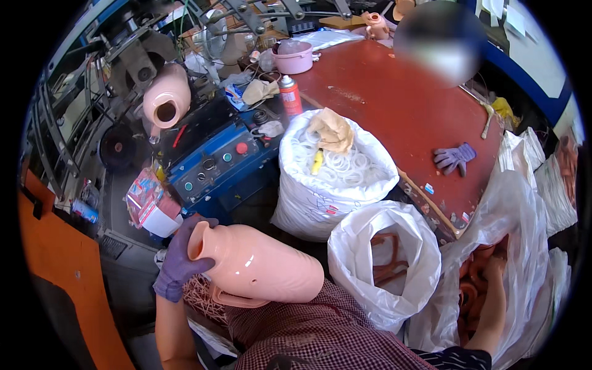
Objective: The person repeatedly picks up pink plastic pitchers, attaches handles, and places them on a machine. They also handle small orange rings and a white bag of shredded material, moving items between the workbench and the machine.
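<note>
My left hand (177, 262), in a purple knit glove, is closed round the neck of a glossy pink plastic jug (271, 262). The jug lies tilted across my lap, its open mouth toward the left, and a handle shows along its underside. On the right, my bare right hand (494, 264) reaches into a clear plastic bag (524, 209). Reddish-brown plastic parts (472, 296) fill that bag, and my fingers are hidden among them. Between my hands stands a white sack (351, 271) with brown handle-like pieces inside.
Ahead is a large white sack (302, 209) of clear rings. A red-topped table (382, 92) holds a purple glove (454, 158); a spray can (290, 95) and pink tub (293, 58) stand at its left. Another pink jug (168, 95) sits in a machine beside a blue control panel (216, 163).
</note>
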